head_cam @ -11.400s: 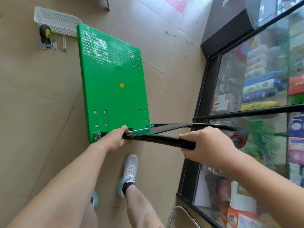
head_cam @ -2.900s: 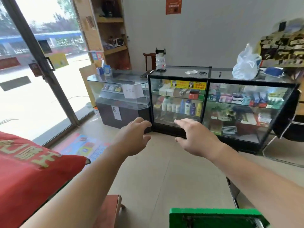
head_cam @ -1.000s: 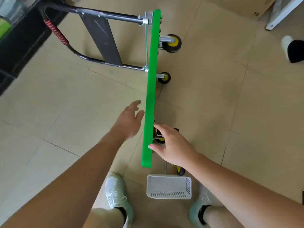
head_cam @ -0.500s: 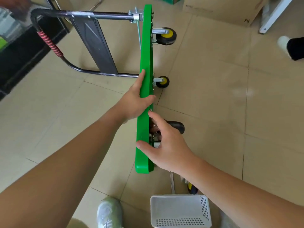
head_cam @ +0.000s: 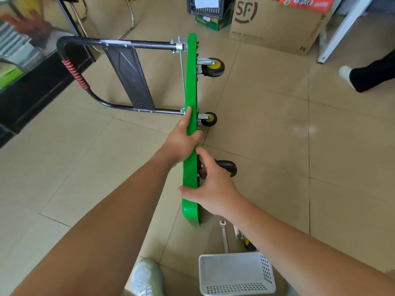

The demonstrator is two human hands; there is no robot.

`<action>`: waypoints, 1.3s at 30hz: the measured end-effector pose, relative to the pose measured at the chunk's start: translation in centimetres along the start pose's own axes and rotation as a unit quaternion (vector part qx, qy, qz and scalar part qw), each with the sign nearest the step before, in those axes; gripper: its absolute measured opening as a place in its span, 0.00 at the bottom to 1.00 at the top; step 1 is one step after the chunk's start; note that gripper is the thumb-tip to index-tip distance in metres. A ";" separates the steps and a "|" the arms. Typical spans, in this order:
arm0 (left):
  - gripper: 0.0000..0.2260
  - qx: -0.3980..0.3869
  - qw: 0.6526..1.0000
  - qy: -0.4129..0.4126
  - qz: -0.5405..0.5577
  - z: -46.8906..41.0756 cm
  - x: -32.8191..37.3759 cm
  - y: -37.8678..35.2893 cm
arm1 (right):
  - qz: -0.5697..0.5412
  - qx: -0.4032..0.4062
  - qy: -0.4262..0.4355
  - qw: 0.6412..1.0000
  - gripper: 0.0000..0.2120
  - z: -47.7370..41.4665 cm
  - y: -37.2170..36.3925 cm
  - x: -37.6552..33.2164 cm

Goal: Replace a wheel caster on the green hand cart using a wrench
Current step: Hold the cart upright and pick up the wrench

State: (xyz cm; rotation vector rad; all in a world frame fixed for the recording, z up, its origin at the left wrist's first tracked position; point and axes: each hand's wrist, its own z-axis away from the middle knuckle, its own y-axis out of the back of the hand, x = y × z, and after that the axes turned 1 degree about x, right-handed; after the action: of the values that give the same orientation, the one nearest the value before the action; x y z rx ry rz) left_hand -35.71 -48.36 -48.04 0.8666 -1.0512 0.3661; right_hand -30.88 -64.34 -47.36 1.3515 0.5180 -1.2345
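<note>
The green hand cart (head_cam: 190, 82) stands on its side edge, seen edge-on, with its black handle (head_cam: 74, 75) folded out to the left. My left hand (head_cam: 181, 137) grips the deck's top edge near the middle. My right hand (head_cam: 213, 189) reaches over the near end, thumb on the deck's left face and fingers curled at the mount of the black caster (head_cam: 228, 167) on the underside. Two yellow-hubbed casters (head_cam: 212, 67) (head_cam: 209, 119) stick out farther along. A wrench (head_cam: 223, 236) lies on the floor below. A loose caster (head_cam: 248, 244) is partly hidden behind my right forearm.
A white plastic basket (head_cam: 235, 274) sits on the tiles by my shoe (head_cam: 147, 276). A cardboard box (head_cam: 273, 24) and a crate stand at the back. A glass display case (head_cam: 21, 71) lines the left. Another person's foot (head_cam: 363, 75) is at the right.
The cart, earlier held by its handle, now stands on its side. In the last second my left hand took hold of the deck's top edge and my right hand settled at the near caster.
</note>
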 end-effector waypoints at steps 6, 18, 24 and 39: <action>0.34 0.017 1.000 0.008 -0.003 3.2 -0.4 0.5 | 0.041 -0.011 -0.024 0.999 0.48 1.8 -2.2 -1.2; 0.33 0.057 0.998 0.031 -0.005 9.7 -2.6 2.2 | 0.030 -0.044 -0.048 0.997 0.50 6.4 -6.0 -2.3; 0.34 0.017 0.989 0.086 0.116 12.9 -2.6 1.8 | 0.008 -0.052 -0.046 0.998 0.51 7.2 -5.4 -1.4; 0.31 0.030 0.988 0.088 0.127 15.5 -5.5 2.5 | -0.100 -0.049 -0.036 0.993 0.49 9.6 -8.7 -0.1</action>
State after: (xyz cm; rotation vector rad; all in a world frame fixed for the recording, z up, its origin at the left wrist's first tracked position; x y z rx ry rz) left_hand -49.29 -58.01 -48.33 0.7393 -0.9904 0.6789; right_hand -41.89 -70.97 -48.83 1.1898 0.6652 -1.3972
